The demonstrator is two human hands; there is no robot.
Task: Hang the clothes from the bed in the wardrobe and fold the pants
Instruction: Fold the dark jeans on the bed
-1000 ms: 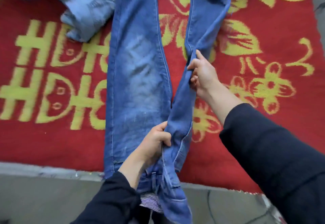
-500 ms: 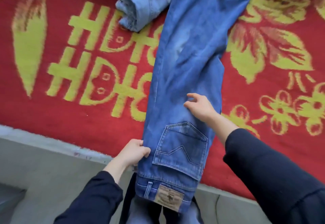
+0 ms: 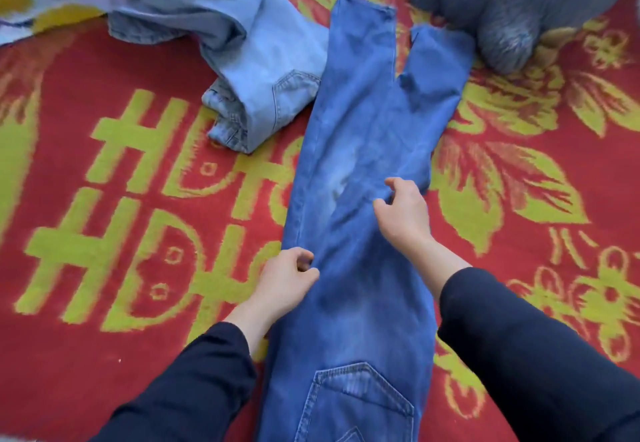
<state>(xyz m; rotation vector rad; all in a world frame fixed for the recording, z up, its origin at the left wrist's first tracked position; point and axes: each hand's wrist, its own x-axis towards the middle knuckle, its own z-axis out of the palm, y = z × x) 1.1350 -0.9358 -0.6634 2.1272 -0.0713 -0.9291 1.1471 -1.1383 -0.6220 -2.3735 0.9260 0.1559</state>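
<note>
- The blue jeans lie lengthwise mid-frame on the bed's red blanket, legs stacked, with their hems uneven at top centre.
- Your left grip pinches their left edge. Your right grip rests curled on the cloth; whether it pinches, I cannot tell.
- Square the hems before folding.

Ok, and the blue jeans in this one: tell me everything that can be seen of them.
The blue jeans are mid-blue denim, faded pale at the thigh, folded lengthwise leg on leg, back pocket up nearest the camera. They lie flat along the red blanket, hems far and uneven; one hem meets the grey plush toy, the left edge meets a pale denim garment. The left hand grips the left edge; the right hand rests on top with curled fingers.
</note>
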